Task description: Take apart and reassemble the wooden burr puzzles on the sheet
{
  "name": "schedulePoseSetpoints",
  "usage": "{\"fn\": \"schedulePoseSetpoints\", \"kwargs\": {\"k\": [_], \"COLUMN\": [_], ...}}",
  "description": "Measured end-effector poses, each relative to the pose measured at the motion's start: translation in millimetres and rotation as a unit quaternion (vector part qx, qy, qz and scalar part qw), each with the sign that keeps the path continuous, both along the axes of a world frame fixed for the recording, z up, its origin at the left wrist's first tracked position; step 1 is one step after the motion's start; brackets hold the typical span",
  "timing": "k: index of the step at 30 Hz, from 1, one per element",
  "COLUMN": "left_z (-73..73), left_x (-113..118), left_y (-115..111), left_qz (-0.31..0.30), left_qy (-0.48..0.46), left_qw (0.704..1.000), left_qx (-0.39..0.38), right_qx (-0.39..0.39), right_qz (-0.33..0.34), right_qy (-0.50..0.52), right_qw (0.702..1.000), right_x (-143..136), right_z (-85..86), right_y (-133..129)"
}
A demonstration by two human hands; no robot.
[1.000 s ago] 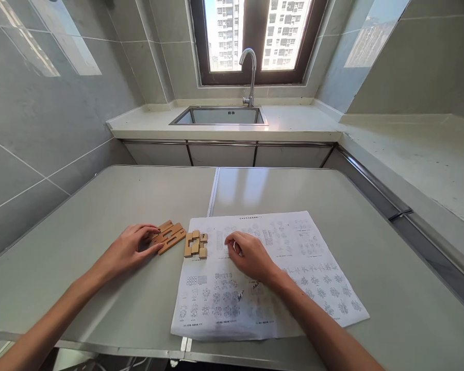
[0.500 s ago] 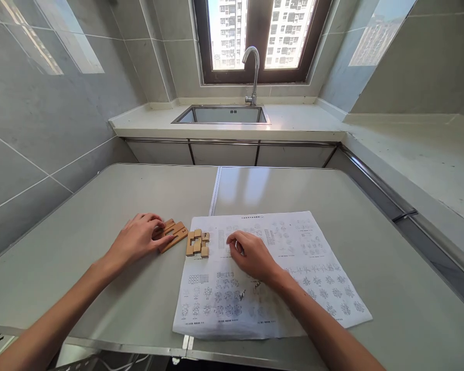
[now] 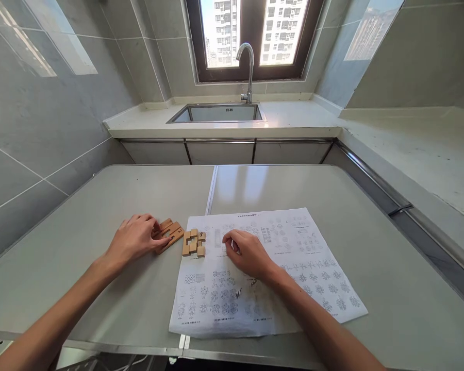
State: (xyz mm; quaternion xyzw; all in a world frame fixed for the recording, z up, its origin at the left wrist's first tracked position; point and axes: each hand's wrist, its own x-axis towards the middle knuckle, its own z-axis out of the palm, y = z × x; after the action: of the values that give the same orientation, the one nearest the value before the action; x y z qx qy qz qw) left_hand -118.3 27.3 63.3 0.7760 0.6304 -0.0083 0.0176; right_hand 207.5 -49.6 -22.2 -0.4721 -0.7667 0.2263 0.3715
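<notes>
Orange-brown wooden pieces [image 3: 174, 234]: flat, elongated slats with notches and slots cut through, laid side by side at a slant on the worktop [image 3: 100, 206], just left of the printed sheet. Dark marks show on their faces, one resembling a 2; count unclear, as your hand covers the left end.

Pale wooden pieces [image 3: 194, 243]: small, blocky, yellowish, set in a compact cluster with gaps between some of them. They lie on the left edge of the sheet, close to the right end of the browner ones. One at the far right carries a dark figure, too small to read surely.

Your left hand [image 3: 133, 238]: over the left end of the orange-brown pieces, fingers bent and thumb along the near side, both at the wood; whether they pinch it, you cannot tell from this view.

Your right hand [image 3: 247, 252]: over the sheet, right of the pale cluster and apart from it, fingers curled in toward the thumb; whether the tips meet is unclear.

Printed sheet [image 3: 204, 327]: large, white, creased, bearing rows of small grey diagrams and lines of text, with dark ragged spots near the middle
</notes>
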Motion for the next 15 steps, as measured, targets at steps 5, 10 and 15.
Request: {"fn": "schedulePoseSetpoints", "kwargs": {"k": [5,10,15], "left_z": [-1.0,2.2,6.0], "left_x": [0.7,3.8,2.1], "left_y": [0.2,2.8,7.3], "left_qz": [0.014,0.010,0.023], "left_qy": [0.010,0.028,0.016], "left_qw": [1.000,0.999,0.997], "left_qx": [-0.017,-0.035,-0.068], "right_qx": [0.004,0.000,-0.003], "right_qz": [0.000,0.002,0.003], "right_qy": [0.007,0.008,0.011], "right_qw": [1.000,1.000,1.000], "right_x": [0.1,-0.2,-0.2], "right_z": [-1.1,1.1,3.3], "right_y": [0.1,-0.4,0.3]}}
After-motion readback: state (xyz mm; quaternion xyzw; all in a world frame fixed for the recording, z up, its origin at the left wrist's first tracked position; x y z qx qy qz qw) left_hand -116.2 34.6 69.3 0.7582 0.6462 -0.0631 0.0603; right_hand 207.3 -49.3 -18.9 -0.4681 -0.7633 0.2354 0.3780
